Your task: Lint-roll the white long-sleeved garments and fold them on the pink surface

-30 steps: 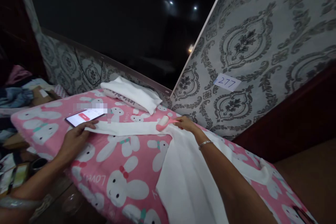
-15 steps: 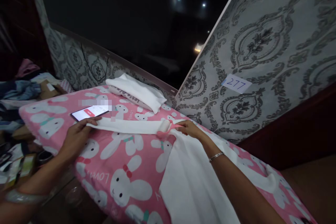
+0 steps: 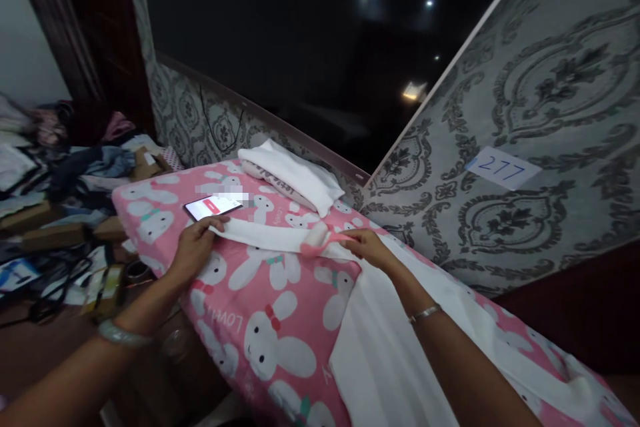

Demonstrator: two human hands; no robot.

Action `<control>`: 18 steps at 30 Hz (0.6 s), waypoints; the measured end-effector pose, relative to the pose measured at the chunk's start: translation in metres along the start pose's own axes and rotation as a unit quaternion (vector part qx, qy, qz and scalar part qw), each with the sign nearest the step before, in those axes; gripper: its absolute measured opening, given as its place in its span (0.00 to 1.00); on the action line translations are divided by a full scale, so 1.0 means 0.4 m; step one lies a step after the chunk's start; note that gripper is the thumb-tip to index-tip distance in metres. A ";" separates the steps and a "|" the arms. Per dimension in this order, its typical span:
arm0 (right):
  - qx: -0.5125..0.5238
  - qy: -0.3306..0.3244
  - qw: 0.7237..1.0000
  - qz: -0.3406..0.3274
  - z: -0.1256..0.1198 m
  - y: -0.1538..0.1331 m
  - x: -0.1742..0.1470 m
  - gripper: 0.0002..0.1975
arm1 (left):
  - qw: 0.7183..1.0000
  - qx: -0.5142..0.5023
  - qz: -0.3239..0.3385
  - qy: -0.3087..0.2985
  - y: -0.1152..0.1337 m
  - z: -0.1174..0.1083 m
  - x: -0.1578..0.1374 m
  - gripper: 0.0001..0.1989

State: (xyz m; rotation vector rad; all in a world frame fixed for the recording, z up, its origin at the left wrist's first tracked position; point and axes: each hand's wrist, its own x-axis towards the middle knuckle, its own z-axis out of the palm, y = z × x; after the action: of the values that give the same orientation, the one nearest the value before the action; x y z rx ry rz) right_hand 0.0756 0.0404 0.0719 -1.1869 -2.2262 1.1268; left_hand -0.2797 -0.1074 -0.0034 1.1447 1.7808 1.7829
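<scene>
A white garment lies over the pink rabbit-print cloth, one sleeve stretched out to the left. My left hand pinches the end of that sleeve, just in front of a lit phone. On the sleeve rests a lint roller with a white roll and a pink frame. My right hand is closed around its pink handle, which the fingers partly hide.
The pink cloth covers a long surface along a patterned wall. A folded white garment lies behind the phone. Above hangs a large dark screen. Clothes and boxes are heaped at left. A paper marked 277 is on the wall.
The view has turned left, so most things appear farther right. Along the sleeve, the lint roller in my right hand has moved closer to my left hand, which still grips the sleeve end.
</scene>
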 end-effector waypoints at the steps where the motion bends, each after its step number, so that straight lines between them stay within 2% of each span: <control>1: -0.020 -0.015 1.000 0.008 -0.004 0.000 -0.008 0.20 | 1.000 0.001 0.001 0.001 -0.001 0.000 0.000 0.07; 4: -0.048 -0.041 0.998 0.010 0.022 -0.024 0.009 0.19 | 1.000 0.002 0.005 0.009 -0.004 -0.001 -0.002 0.05; 10: 0.004 -0.039 0.999 -0.029 0.188 -0.123 0.146 0.12 | 0.997 0.000 0.006 0.072 -0.003 -0.003 -0.011 0.09; 12: 0.020 -0.026 0.999 -0.035 0.228 -0.146 0.168 0.11 | 0.996 -0.015 -0.003 0.092 -0.001 -0.003 -0.012 0.09; 14: 0.034 -0.020 0.998 -0.049 0.241 -0.154 0.164 0.13 | 0.994 -0.028 -0.012 0.104 -0.002 -0.004 -0.013 0.08; 18: 0.018 -0.039 0.997 -0.066 0.210 -0.138 0.102 0.16 | 0.990 -0.060 -0.032 0.124 -0.009 -0.010 -0.013 0.08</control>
State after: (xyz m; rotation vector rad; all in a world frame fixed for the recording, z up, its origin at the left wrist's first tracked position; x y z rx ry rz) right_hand -0.0300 0.0160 0.0629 -0.9818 -2.2955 1.1728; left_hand -0.2806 -0.1135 -0.0079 0.8396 1.7925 2.0376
